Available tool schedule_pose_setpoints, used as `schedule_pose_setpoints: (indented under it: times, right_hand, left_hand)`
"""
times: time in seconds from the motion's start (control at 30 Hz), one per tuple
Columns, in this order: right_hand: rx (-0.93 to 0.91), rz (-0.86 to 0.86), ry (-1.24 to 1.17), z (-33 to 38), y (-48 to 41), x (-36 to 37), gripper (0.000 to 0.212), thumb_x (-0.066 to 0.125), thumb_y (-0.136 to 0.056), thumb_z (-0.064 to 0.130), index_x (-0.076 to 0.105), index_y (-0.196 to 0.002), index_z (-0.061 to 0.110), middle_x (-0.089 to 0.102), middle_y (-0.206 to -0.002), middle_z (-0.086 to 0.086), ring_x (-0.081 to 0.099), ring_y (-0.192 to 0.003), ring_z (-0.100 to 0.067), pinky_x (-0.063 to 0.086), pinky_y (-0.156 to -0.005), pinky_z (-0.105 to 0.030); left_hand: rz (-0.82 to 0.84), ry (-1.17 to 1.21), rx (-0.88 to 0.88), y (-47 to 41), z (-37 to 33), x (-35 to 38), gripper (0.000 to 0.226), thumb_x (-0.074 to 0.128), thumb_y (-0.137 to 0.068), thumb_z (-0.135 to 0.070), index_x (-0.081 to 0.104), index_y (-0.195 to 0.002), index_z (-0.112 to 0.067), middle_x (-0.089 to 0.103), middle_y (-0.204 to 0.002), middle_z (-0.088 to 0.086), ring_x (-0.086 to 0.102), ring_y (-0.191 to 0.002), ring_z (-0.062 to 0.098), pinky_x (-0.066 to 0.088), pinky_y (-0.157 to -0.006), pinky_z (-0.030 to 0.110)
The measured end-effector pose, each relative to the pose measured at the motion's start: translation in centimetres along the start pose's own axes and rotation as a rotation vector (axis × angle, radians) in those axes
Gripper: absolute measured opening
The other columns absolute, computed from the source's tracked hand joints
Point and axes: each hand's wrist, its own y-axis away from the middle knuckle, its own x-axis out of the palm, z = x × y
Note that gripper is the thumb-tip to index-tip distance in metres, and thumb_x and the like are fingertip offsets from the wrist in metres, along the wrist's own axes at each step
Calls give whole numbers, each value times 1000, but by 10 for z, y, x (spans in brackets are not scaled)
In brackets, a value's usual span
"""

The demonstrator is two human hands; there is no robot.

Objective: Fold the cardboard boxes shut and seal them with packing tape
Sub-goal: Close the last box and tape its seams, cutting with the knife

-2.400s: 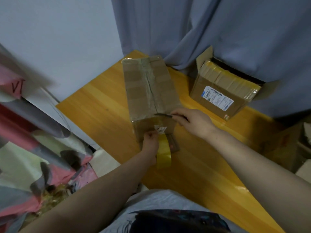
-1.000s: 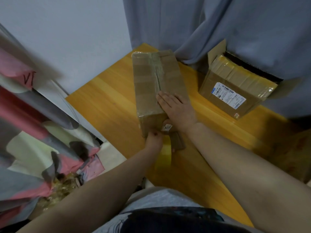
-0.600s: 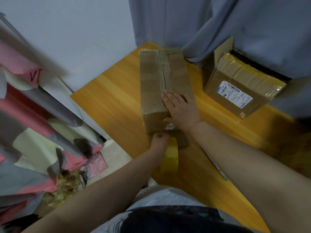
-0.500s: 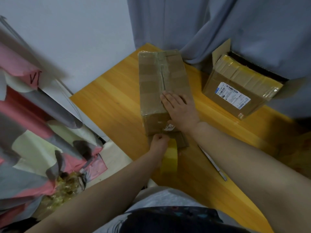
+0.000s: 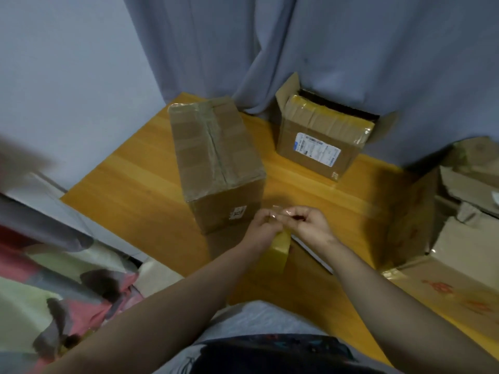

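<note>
Left fingers (image 5: 263,218) curled round tape roll (image 5: 279,252), right fingers (image 5: 297,216) pinch its free end (image 5: 280,213); slack between fingers may self-stick.

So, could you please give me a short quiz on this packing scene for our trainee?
1. True or false: the labelled box at the back is sealed shut.
2. What runs along the top seam of the taped box?
3. What are the left hand and right hand handling? A: tape roll; B: labelled box; C: taped box.
Key: 1 false, its flaps stand open; 2 packing tape; 3 A.
</note>
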Motion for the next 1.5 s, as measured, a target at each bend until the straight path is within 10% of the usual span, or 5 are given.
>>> schedule_pose_setpoints:
  times: [0.23, 0.5, 0.7, 0.93, 1.5]
  right_hand:
    - [-273, -272, 421, 4, 20, -6, 12, 58, -94, 22, 68, -95, 15, 68, -97, -2, 62, -86, -19, 48, -75, -33]
    - [-212, -326, 73, 1, 19, -18, 32, 70, -85, 16, 68, -70, 44, 69, -80, 6, 68, -79, -23, 53, -82, -51]
    - [-209, -309, -94, 3, 12, -24, 46, 67, -86, 4, 56, -125, 25, 66, -72, 2, 65, -70, -13, 55, -87, -40]
    - [-232, -183, -137, 9, 17, -34, 23, 56, -88, -9, 60, -91, 14, 67, -65, 4, 67, -59, -4, 52, -58, -15]
    - [-270, -209, -62, 8, 10, -33, 38, 67, -79, -9, 64, -114, 5, 60, -79, 2, 61, -63, 2, 55, -73, -17]
  left_hand:
    - [81, -105, 45, 0, -13, 7, 30, 68, -81, -18, 52, -107, -18, 51, -118, 8, 52, -110, 27, 42, -95, 36]
    - [129, -161, 49, -10, -10, 9, 22, 69, -70, -42, 52, -85, -41, 59, -121, 15, 55, -111, 41, 42, -99, 56]
    - [147, -182, 19, -29, 1, 13, 27, 50, -66, -73, 49, -80, -50, 61, -115, 14, 60, -104, 41, 45, -93, 61]
    - [114, -237, 62, -20, -7, 11, 17, 43, -77, -66, 45, -80, -50, 58, -110, 10, 60, -104, 38, 44, -95, 60]
    - [149, -179, 146, -12, -12, 13, 7, 54, -85, -49, 47, -84, -48, 59, -115, 8, 57, -109, 35, 47, -95, 51]
